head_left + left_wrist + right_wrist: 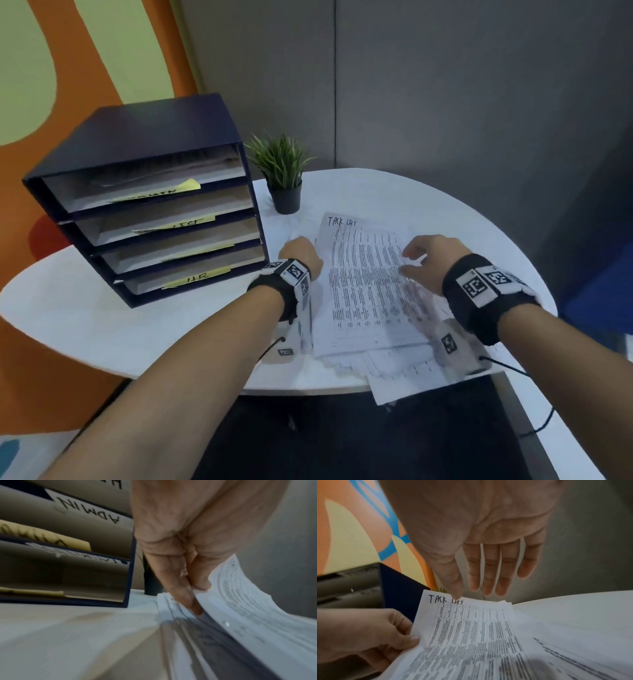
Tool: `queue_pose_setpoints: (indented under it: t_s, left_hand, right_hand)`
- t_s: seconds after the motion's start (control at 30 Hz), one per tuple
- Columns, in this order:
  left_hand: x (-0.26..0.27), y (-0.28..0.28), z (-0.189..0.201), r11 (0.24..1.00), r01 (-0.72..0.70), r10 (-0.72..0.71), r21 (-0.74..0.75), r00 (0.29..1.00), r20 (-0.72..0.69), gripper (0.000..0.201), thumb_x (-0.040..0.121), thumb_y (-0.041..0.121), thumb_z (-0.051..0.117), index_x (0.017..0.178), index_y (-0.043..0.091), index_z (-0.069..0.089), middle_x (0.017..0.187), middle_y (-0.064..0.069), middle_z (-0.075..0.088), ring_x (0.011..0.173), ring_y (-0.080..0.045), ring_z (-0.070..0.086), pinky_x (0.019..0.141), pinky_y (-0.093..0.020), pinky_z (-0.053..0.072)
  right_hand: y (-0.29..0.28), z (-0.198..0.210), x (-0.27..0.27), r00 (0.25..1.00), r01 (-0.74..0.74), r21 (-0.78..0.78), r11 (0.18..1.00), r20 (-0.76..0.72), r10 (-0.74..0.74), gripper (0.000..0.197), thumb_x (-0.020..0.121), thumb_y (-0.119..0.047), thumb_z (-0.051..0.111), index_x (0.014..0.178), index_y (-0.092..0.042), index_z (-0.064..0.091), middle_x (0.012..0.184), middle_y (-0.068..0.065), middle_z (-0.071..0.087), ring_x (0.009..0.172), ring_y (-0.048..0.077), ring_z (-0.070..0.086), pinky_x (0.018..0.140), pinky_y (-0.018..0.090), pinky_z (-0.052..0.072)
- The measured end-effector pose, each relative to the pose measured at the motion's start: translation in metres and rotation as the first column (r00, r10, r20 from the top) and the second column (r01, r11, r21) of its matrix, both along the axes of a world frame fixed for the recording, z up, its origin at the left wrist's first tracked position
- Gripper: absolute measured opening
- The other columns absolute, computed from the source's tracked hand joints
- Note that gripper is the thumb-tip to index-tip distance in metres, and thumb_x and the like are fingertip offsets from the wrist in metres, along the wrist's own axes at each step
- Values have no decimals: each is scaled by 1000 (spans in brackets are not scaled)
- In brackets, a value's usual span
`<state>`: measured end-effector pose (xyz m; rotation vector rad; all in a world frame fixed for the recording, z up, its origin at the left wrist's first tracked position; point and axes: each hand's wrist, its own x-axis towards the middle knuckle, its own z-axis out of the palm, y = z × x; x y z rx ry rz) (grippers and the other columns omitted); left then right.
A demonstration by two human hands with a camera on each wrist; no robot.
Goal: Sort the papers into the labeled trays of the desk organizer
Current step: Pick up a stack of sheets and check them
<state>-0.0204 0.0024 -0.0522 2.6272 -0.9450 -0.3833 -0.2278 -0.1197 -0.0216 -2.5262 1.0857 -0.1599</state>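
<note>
A printed sheet headed "TASK LIST" point(363, 284) point(471, 635) lies on top of a loose pile of papers point(407, 370) on the white round table point(102, 318). My left hand point(301, 255) point(193, 588) point(385, 635) pinches the sheet's left edge between thumb and fingers and lifts it off the pile. My right hand point(421, 260) point(488, 581) hovers over the sheet's right side, fingers straight and spread, holding nothing. The dark blue desk organizer point(144, 205) point(130, 566) stands to the left, with yellow labels on its several trays; one label reads ADMIN point(89, 509), the bottom one HR point(198, 275).
A small potted plant point(284, 174) stands just behind the papers, right of the organizer. Grey panels rise behind the table; an orange and green wall is at the left. The pile overhangs the table's near edge point(411, 390).
</note>
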Motion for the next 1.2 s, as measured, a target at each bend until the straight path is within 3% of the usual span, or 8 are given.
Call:
queue_pose_setpoints:
  t_s: [0.17,0.37,0.43,0.53,0.63,0.77,1.0,1.2]
  left_hand:
    - [15,30,27,977,-6,12,-211,1000,26,40,93,28,65,66,-2,65,73,-21,68,77,-35,70,77,-39,59]
    - [21,69,43,771,-181,-54,-610,937,-346,11,98,10,60,96,10,70,95,-9,75,88,-26,74,75,-39,63]
    - [18,82,48,727,-251,-93,-639,886,-454,12,99,7,56,104,9,67,102,-10,75,94,-27,74,76,-39,63]
    - [14,94,51,711,-324,-78,-624,845,-528,20,99,12,59,111,-2,63,112,-24,71,104,-39,70,81,-49,61]
    - [11,100,54,725,-327,-66,-607,844,-533,28,101,26,55,119,6,64,109,-10,75,99,-29,72,87,-50,59]
    - [12,122,51,747,-365,-20,-555,823,-568,31,105,32,44,115,10,64,105,-5,75,82,-17,71,65,-29,55]
    - [25,165,56,740,-447,18,-502,759,-650,28,103,26,49,111,3,64,88,-8,75,59,-13,71,46,-21,51]
    - [53,206,60,668,-576,148,-471,723,-675,20,93,28,51,91,9,58,89,-18,59,77,-28,56,58,-29,42]
  right_hand:
    - [9,11,4,998,30,6,1000,61,-30,41,82,-43,67,118,-25,58,117,-5,63,99,16,61,88,28,47]
    - [14,4,3,963,180,243,953,155,-222,110,70,-59,74,150,-18,11,152,13,31,130,33,44,104,44,40]
    - [17,9,4,923,115,387,915,299,-242,100,70,-59,73,147,-17,25,145,11,43,122,28,53,98,42,47]
    - [33,17,12,838,-57,468,882,502,-212,37,87,-41,66,113,-15,61,111,4,69,88,10,65,67,23,49]
    - [50,23,23,772,-151,474,867,605,-196,13,94,-26,59,102,-18,65,95,-6,71,83,8,66,63,20,47]
    - [60,27,32,796,-225,595,772,569,-206,14,95,-15,57,106,-14,66,95,1,75,78,14,73,63,25,54]
    - [85,45,32,831,-309,661,684,537,-144,17,92,-6,57,103,-13,68,93,4,76,76,20,73,64,27,54]
    - [125,57,55,830,-405,776,483,534,-162,19,93,3,50,103,-4,65,87,11,75,66,22,72,53,26,57]
